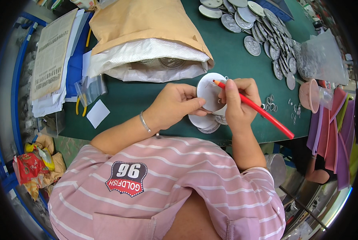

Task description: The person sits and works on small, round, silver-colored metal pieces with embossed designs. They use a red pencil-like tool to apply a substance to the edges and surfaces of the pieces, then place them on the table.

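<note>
My left hand (178, 103) grips a round silver medal (209, 89) by its left edge, thumb on its pale, smooth face. A small ring shows at the medal's upper right rim. In my right hand (241, 100) is a red pencil (263, 114), its tip over the upper part of the medal's face; whether it touches I cannot tell. Just below my hands, several more medals (205, 122) lie overlapped at the table's near edge, partly hidden by my fingers. Beyond my left hand lies a brown paper sack (147, 32) with a white lining, its mouth gaping toward me and medals inside.
A large heap of silver medals (263, 30) covers the far right of the green table (143, 90). Loose metal rings (270, 105), a pink cup (309, 96) and colored ribbons (333, 132) are at right. Papers (55, 56) and yellow-handled pliers (81, 106) lie left. Another person's arm (319, 174) shows at right.
</note>
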